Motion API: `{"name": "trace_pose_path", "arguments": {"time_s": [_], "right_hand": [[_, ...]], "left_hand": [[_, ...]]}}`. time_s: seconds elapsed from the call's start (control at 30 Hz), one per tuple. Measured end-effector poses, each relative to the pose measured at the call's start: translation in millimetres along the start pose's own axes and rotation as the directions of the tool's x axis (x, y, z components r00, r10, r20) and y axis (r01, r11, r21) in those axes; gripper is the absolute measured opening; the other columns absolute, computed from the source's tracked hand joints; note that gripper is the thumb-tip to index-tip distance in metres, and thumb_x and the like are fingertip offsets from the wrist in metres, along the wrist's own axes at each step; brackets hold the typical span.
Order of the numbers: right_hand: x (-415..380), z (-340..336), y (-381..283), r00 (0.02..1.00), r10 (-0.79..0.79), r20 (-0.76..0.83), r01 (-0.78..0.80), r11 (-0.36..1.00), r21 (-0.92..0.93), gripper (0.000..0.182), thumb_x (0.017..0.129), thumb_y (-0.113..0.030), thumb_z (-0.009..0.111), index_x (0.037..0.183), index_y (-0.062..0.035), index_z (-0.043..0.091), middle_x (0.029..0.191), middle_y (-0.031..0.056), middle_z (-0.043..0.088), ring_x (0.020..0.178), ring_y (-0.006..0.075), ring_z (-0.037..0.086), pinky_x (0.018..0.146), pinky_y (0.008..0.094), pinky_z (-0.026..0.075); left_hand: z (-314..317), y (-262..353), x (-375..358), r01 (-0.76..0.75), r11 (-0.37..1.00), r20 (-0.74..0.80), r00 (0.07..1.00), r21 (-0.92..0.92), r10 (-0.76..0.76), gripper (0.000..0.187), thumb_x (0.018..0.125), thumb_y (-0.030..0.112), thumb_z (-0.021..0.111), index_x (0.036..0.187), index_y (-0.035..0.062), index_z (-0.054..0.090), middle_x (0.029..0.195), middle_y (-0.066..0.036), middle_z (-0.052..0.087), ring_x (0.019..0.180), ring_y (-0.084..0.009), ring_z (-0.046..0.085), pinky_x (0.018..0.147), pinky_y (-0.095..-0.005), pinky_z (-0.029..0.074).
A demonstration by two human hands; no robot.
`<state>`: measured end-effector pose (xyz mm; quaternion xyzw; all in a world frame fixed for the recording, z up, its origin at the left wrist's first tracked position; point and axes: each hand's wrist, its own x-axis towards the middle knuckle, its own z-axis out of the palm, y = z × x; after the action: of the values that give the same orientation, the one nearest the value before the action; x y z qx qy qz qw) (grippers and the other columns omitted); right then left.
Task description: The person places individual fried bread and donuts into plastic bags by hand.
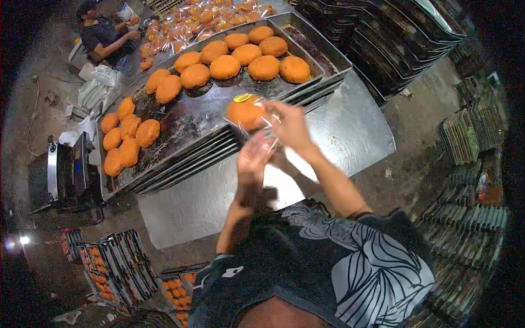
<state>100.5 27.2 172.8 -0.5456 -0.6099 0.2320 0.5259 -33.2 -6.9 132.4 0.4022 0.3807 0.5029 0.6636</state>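
bun (244, 112) in clear wrap, held in the air over the tray (180, 128) edge | right hand (290, 127) fingers closed on wrap beside bun | left hand (253, 158) below, fingers pinching wrap tail | risk: thin film may tear or slip, dropping bun onto tray | other buns (240, 61) on tray, table (350, 131) beneath

We stand in a bakery's packing area: long metal trays (180, 128) of golden buns (225, 67), stacked empty trays (399, 38), bagged buns (202, 22) piled behind, a co-worker (104, 38) packing nearby.
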Motion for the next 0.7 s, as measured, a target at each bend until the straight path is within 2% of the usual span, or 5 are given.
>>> {"name": "trace_pose_path", "arguments": {"time_s": [0.23, 0.33, 0.43, 0.57, 0.7], "right_hand": [[138, 21, -38, 0.791, -0.571, -0.219, 0.485, 0.804, -0.344, 0.050, 0.075, -0.022, 0.059, 0.116, 0.0022, 0.042, 0.113, 0.0212, 0.048, 0.105, 0.0299, 0.048, 0.089, 0.0327, 0.037], [42, 14, 14, 0.892, -0.434, 0.125, 0.434, 0.900, 0.034, 0.051, 0.074, -0.025, 0.060, 0.114, 0.0027, 0.044, 0.115, 0.0195, 0.047, 0.106, 0.0303, 0.046, 0.090, 0.0364, 0.035], [-80, -17, 72, 0.634, 0.457, 0.624, -0.422, 0.880, -0.217, 0.038, 0.075, -0.034, 0.060, 0.089, 0.0022, 0.059, 0.075, 0.0103, 0.061, 0.073, 0.0142, 0.055, 0.068, 0.0305, 0.044], [-125, -10, 98, 0.783, 0.364, 0.504, -0.435, 0.900, 0.025, 0.024, 0.081, -0.022, 0.053, 0.087, 0.0007, 0.059, 0.068, 0.0024, 0.057, 0.060, 0.0073, 0.046, 0.056, 0.0232, 0.041], [-124, -26, 90, 0.841, 0.343, 0.419, -0.326, 0.939, -0.114, 0.022, 0.082, -0.017, 0.047, 0.091, 0.0018, 0.054, 0.062, 0.0112, 0.056, 0.056, 0.0162, 0.054, 0.052, 0.0291, 0.043]], "left_hand": [[-49, -172, 9, -0.518, 0.270, 0.527, 0.849, 0.812, 0.043, 0.041, 0.062, 0.016, 0.070, 0.096, 0.0021, 0.054, 0.091, -0.013, 0.054, 0.085, -0.0304, 0.051, 0.077, -0.0371, 0.040], [-65, -186, 32, -0.383, 0.374, 0.469, 0.866, 0.844, -0.172, 0.021, 0.068, 0.016, 0.063, 0.077, -0.0019, 0.058, 0.076, -0.015, 0.056, 0.074, -0.0291, 0.054, 0.067, -0.0380, 0.043], [-73, -168, 39, -0.330, 0.580, 0.490, 0.861, 0.745, -0.139, 0.020, 0.075, 0.018, 0.057, 0.076, -0.0021, 0.060, 0.076, -0.016, 0.058, 0.072, -0.0276, 0.056, 0.067, -0.0336, 0.044], [-41, -128, 22, 0.287, 0.936, 0.378, 0.859, 0.201, -0.345, 0.023, 0.081, 0.018, 0.054, 0.089, -0.0020, 0.061, 0.084, -0.008, 0.059, 0.079, -0.0106, 0.053, 0.070, -0.0249, 0.043], [-22, -125, 2, 0.076, 0.880, 0.177, 0.968, 0.469, -0.178, 0.022, 0.079, 0.017, 0.057, 0.087, -0.0032, 0.060, 0.074, -0.004, 0.060, 0.071, -0.0078, 0.053, 0.065, -0.0234, 0.044]]}}
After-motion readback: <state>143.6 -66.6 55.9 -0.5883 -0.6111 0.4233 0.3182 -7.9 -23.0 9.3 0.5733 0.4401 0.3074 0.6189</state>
